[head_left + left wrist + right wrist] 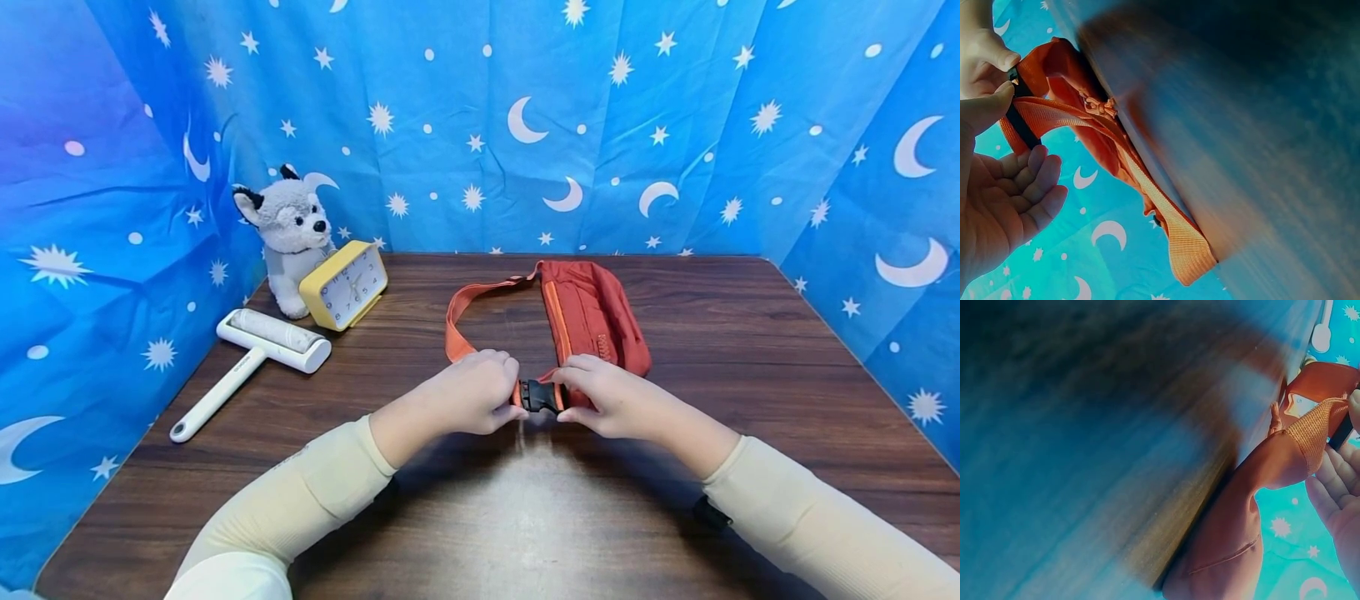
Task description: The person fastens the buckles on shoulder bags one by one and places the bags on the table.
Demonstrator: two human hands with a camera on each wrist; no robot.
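A red waist bag point(596, 312) lies with its black buckle point(540, 396) lifted

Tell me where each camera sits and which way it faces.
Head: on the head, facing forward and down at the buckle; left hand, right hand and sleeves show.
Left wrist: on that wrist, facing strap and bag; both hands show.
Right wrist: on that wrist, facing bag and table; the right hand shows at the edge.
Both wrist views share the bag.

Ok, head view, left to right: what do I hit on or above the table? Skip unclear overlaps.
White T-shaped lint roller → yellow box-shaped alarm clock → left hand → black plastic buckle → right hand.
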